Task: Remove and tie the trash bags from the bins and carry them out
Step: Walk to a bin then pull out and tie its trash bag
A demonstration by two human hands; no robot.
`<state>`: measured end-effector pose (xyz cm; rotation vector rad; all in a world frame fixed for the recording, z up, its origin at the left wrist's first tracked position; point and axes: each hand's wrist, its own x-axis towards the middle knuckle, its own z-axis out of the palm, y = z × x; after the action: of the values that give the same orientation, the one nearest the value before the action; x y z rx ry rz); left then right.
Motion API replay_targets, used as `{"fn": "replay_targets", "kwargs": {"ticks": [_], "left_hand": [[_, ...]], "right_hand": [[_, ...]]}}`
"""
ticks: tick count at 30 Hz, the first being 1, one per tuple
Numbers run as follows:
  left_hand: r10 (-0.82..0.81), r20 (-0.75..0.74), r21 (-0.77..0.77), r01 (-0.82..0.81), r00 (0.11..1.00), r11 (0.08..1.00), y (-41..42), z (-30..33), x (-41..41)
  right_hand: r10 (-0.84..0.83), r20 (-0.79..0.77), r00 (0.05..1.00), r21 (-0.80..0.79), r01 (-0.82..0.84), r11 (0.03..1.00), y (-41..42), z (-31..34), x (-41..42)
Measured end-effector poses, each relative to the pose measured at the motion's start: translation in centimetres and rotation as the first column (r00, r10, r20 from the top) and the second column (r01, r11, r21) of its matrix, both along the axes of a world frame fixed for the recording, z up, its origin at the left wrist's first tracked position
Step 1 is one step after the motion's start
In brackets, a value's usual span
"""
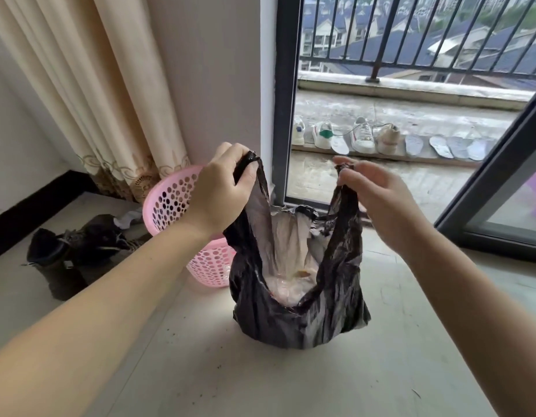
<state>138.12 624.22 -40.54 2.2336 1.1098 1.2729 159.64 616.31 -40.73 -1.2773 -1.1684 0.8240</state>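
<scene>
Black trash bag set on floor, out of tipped pink bin. One handle clenched in left hand, other pinched by right hand fingers. Handles best crossed, pulled snug, knotted low so mouth is closed.

Two bare forearms, no sleeves in view, left hand and right hand ungloved, no rings, watch or bands visible, nails short
</scene>
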Motion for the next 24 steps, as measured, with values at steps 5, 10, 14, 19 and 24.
{"fn": "replay_targets", "kwargs": {"ticks": [5, 10, 14, 19, 24], "left_hand": [[-0.318, 0.209, -0.391, 0.377, 0.925, 0.840, -1.5, 0.6, 0.7], [-0.468, 0.277, -0.460, 0.543, 0.840, 0.703, -3.6, 1.5, 1.9], [-0.506, 0.243, -0.442, 0.559, 0.828, 0.702, -4.0, 1.4, 2.4], [-0.453, -0.048, -0.441, 0.388, 0.890, 0.809, -2.6, -0.2, 1.2], [-0.392, -0.230, -0.419, 0.273, 0.891, 0.866, -2.1, -1.6, 1.3]], "right_hand": [[0.299, -0.196, 0.934, -0.056, -0.315, 0.948, -0.4, 0.2, -1.2], [0.550, 0.211, 0.808, -0.351, -0.463, 0.814, -1.0, -0.6, -4.5], [0.343, 0.147, 0.928, -0.281, -0.293, 0.914, -0.2, -0.7, -5.4], [0.281, 0.028, 0.959, -0.361, -0.252, 0.898, -0.4, -0.9, -4.0], [0.259, 0.136, 0.956, -0.429, -0.179, 0.885, -0.3, -1.6, -4.4]]}}
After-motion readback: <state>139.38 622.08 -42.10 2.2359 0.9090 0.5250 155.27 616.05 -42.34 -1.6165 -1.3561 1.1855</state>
